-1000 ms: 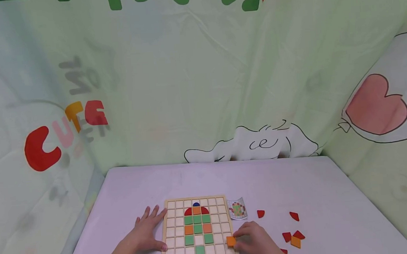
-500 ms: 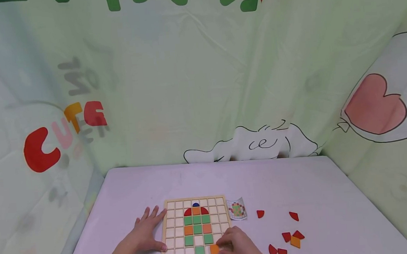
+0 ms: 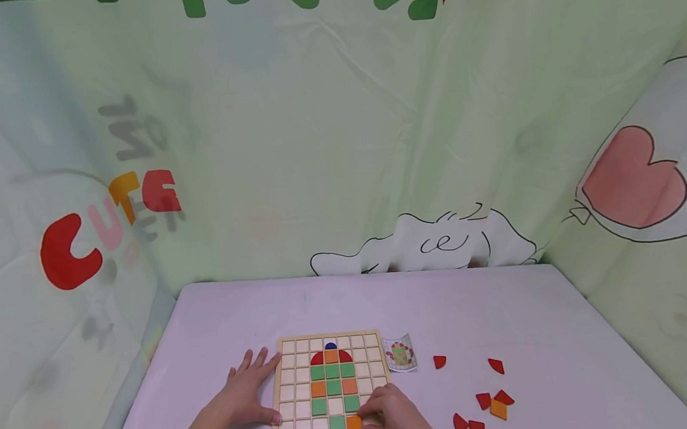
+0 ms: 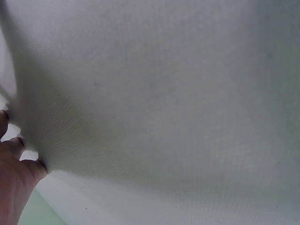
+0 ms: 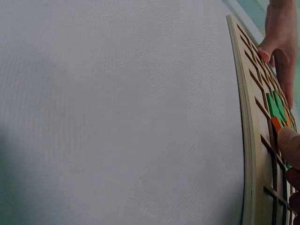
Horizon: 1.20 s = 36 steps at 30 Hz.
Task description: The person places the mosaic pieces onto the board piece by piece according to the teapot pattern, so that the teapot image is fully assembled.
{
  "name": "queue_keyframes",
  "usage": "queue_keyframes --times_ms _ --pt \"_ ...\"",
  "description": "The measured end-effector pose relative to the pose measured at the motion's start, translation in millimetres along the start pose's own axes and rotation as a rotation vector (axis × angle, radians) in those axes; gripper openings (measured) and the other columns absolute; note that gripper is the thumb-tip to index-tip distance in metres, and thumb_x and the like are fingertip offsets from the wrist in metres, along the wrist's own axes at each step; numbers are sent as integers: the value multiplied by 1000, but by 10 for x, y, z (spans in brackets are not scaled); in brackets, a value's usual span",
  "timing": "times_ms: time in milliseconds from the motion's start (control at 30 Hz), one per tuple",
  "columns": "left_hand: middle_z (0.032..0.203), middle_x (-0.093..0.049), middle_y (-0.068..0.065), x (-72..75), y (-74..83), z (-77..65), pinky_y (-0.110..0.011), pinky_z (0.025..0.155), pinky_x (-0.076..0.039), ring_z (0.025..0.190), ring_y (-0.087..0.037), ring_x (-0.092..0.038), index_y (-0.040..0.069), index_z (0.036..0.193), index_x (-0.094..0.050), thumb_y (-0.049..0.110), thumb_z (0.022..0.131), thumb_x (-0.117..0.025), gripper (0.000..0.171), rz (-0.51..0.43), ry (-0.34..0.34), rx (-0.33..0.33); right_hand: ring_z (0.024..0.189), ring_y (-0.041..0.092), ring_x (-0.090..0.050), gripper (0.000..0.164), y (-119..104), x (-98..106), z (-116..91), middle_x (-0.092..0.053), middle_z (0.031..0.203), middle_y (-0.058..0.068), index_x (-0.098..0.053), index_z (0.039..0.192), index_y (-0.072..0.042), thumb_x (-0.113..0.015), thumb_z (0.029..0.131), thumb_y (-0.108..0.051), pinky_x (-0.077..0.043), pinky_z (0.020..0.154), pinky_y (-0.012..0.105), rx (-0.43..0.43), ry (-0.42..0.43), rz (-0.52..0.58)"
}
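Observation:
A wooden grid board [image 3: 291, 411] lies on the table, with green, orange, red and blue pieces in its middle columns. My left hand [image 3: 242, 396] rests at the board's left edge, fingers spread, the thumb touching the frame. Thumb and fingers of my right hand [image 3: 398, 422] pinch an orange square tile [image 3: 354, 425] over a cell just right of the lowest green tile [image 3: 337, 424]. In the right wrist view, the orange tile [image 5: 276, 123] appears tilted beside green tiles [image 5: 275, 107]. Whether it lies flat in the cell I cannot tell. Pale blurred fabric fills most of the left wrist view.
A small printed pattern card [image 3: 400, 353] lies by the board's upper right. Red quarter-round pieces, one of them here [image 3: 440, 362], and orange squares, such as this tile [image 3: 498, 409], are scattered on the table [image 3: 568, 345] to the right. Printed cloth [image 3: 338, 142] hangs behind.
My right hand has moved left across the board with the orange tile, from the right edge to beside the lowest green tile. The left hand has stayed in place.

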<state>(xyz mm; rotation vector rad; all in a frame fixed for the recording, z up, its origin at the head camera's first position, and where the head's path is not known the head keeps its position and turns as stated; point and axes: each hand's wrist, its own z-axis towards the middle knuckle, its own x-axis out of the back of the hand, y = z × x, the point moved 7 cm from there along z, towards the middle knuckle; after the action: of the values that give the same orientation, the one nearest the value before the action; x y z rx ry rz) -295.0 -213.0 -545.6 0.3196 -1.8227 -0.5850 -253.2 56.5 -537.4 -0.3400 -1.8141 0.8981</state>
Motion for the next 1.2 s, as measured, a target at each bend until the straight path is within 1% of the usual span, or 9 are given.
queue_keyframes --times_ms 333,567,733,900,1033,1200 --pt "166 -28 -23 1 -1 -4 -78 118 -11 155 -52 -11 13 157 -41 38 56 -99 119 -8 0 -1 89 3 -46 23 -54 17 -3 -62 88 -16 -82 101 -11 -85 84 -26 -50 75 19 13 38 -99" --pt "167 -28 -23 0 -14 3 -78 118 -11 155 -52 -11 12 157 -41 37 56 -99 119 -7 1 -5 89 2 -47 23 -93 18 -16 -63 89 -16 -82 101 -13 -85 83 -28 -52 78 21 50 55 -189" --pt "167 -28 -24 8 1 -3 -78 118 -11 155 -53 -11 12 157 -41 37 56 -99 118 -9 1 -11 88 1 -46 18 -107 44 -27 -63 88 -17 -81 97 -14 -84 84 -25 -51 77 21 58 72 -189" --pt "166 -27 -24 27 32 -11 -77 118 -11 155 -53 -11 11 156 -41 35 56 -99 118 -11 7 -15 86 1 -45 10 -134 64 -45 -62 86 -18 -79 89 -18 -84 84 -25 -50 77 22 74 102 -211" --pt "167 -27 -24 26 35 -15 -77 118 -11 155 -52 -11 12 157 -41 35 57 -99 117 -10 2 -8 86 1 -45 9 -142 65 -50 -62 84 -18 -78 85 -20 -85 82 -25 -49 76 23 87 123 -231" --pt "167 -27 -24 23 37 -22 -78 118 -11 155 -53 -11 12 157 -41 36 58 -98 117 -6 -5 -5 85 1 -45 10 -118 59 -49 -61 83 -19 -77 84 -21 -85 83 -26 -48 75 23 84 125 -220"
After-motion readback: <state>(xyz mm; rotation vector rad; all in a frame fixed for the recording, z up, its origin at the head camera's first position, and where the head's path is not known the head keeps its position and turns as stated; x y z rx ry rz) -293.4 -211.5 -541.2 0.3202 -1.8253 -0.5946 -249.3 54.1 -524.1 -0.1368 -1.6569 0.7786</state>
